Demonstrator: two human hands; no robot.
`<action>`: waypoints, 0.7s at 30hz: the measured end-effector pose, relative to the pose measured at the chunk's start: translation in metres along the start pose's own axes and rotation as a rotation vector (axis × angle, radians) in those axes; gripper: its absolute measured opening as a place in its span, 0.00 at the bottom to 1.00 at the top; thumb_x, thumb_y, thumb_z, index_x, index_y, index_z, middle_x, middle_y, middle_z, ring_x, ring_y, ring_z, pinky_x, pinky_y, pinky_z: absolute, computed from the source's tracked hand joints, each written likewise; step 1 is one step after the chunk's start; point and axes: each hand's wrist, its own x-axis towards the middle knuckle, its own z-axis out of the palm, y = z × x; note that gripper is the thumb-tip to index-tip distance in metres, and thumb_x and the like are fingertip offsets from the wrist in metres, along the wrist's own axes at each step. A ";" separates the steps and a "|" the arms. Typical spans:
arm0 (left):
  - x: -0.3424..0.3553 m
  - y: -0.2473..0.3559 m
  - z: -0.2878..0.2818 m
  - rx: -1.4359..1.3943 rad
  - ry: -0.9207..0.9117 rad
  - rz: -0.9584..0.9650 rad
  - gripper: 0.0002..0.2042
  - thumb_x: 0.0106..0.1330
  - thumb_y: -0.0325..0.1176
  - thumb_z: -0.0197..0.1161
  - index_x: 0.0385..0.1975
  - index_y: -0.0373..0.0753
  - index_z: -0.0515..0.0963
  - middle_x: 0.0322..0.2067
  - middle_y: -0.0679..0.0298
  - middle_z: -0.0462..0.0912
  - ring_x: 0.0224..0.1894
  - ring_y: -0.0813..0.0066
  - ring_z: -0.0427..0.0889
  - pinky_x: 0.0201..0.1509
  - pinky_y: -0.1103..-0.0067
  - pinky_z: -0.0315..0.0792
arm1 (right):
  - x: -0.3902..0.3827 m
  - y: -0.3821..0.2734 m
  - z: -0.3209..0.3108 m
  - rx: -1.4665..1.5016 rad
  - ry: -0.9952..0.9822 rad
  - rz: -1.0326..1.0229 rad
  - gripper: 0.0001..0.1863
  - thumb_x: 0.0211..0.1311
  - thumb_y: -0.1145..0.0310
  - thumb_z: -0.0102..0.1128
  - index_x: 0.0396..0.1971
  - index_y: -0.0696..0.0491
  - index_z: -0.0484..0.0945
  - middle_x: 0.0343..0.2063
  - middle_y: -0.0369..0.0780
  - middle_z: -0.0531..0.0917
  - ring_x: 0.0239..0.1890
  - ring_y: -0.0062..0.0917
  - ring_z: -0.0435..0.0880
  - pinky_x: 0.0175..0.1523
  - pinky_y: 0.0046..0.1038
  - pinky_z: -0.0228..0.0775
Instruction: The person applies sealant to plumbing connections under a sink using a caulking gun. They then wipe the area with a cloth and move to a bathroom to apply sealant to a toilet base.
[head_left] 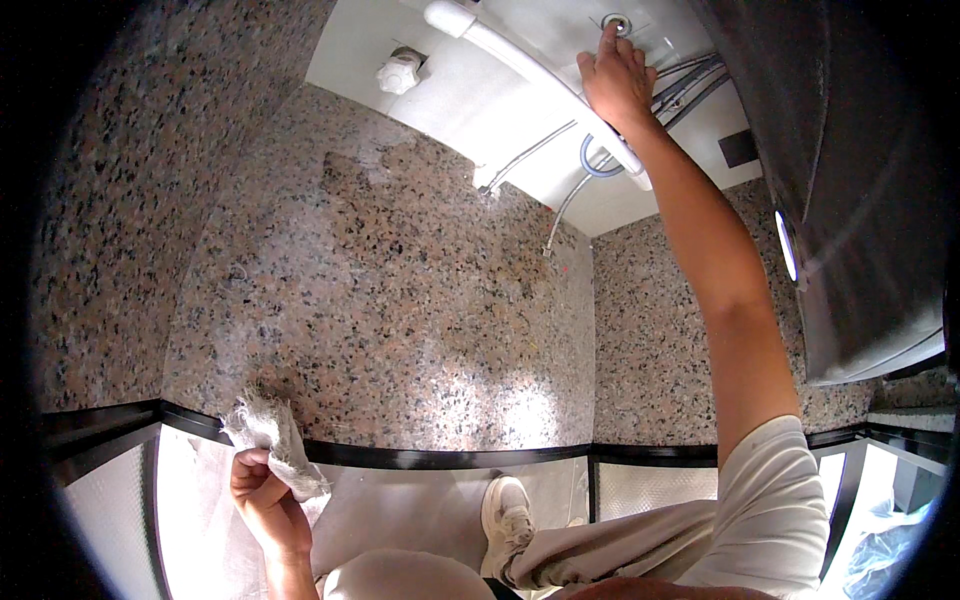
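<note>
Pinched in my left hand [268,503] is a worn, frayed greyish-white cloth [272,440], held near the black front edge of the speckled granite surface. My right arm stretches far forward to the white wall. There, a fingertip of my right hand [618,82] touches a small round metal fitting [617,24]. The thumb stands apart from the other fingers, which are partly bent, and I see nothing held in them. Just below that hand, a white pipe [540,75] slants down across the wall.
Braided hoses [690,85] run beside my right hand, and loose hose ends hang over the granite [400,280]. A white knob-like fitting [399,73] juts from the wall at left. A large dark curved body [870,200] fills the right side. My shoe [508,520] shows below the black edge [430,458].
</note>
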 end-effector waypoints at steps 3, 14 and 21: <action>0.001 0.000 -0.001 -0.003 -0.004 -0.012 0.11 0.54 0.11 0.58 0.33 0.35 0.77 0.32 0.61 0.86 0.33 0.76 0.84 0.43 0.79 0.79 | 0.000 -0.001 0.002 0.012 0.024 0.013 0.40 0.70 0.52 0.50 0.73 0.61 0.55 0.64 0.52 0.72 0.66 0.49 0.68 0.66 0.54 0.56; 0.002 0.000 -0.003 -0.012 -0.015 -0.012 0.11 0.53 0.11 0.57 0.32 0.35 0.77 0.31 0.62 0.86 0.32 0.76 0.84 0.44 0.79 0.78 | 0.004 -0.002 0.006 0.004 0.008 0.027 0.40 0.72 0.50 0.48 0.75 0.60 0.52 0.67 0.53 0.69 0.67 0.48 0.67 0.67 0.52 0.56; 0.003 -0.001 -0.006 -0.003 -0.040 -0.019 0.12 0.53 0.11 0.57 0.32 0.35 0.77 0.32 0.61 0.86 0.33 0.76 0.84 0.44 0.78 0.79 | 0.004 -0.003 0.007 -0.009 0.021 0.015 0.40 0.71 0.51 0.49 0.75 0.60 0.52 0.67 0.54 0.69 0.66 0.49 0.68 0.66 0.53 0.57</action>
